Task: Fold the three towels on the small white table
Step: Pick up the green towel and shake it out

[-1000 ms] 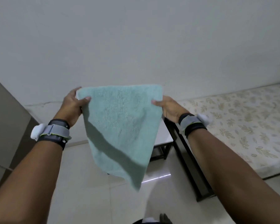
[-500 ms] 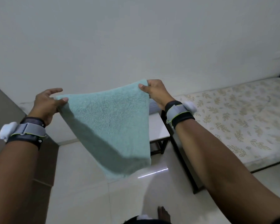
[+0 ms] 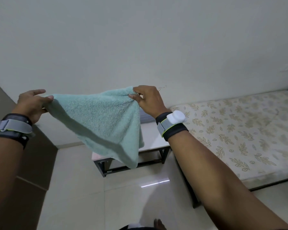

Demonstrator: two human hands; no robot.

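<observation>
A light teal towel (image 3: 103,120) hangs in the air in front of me, held by two top corners. My left hand (image 3: 31,105) pinches its left corner between thumb and fingers. My right hand (image 3: 148,99) pinches the right corner, held a little higher. The towel sags between them and its lower tip droops over the small white table (image 3: 154,140). A pink towel (image 3: 97,156) peeks out on the table's left edge below the teal one. Most of the tabletop is hidden behind the towel.
A bed with a leaf-patterned mattress (image 3: 236,130) stands to the right, touching the table. A brown cabinet (image 3: 32,163) stands at the left. Glossy tiled floor (image 3: 106,196) lies below, with my foot (image 3: 158,224) at the bottom edge. A plain white wall is behind.
The towel has gone from hanging flat to stretched wide and slanted. My left hand moved left, my right hand rose and turned, and the view tilted down, showing more of the table.
</observation>
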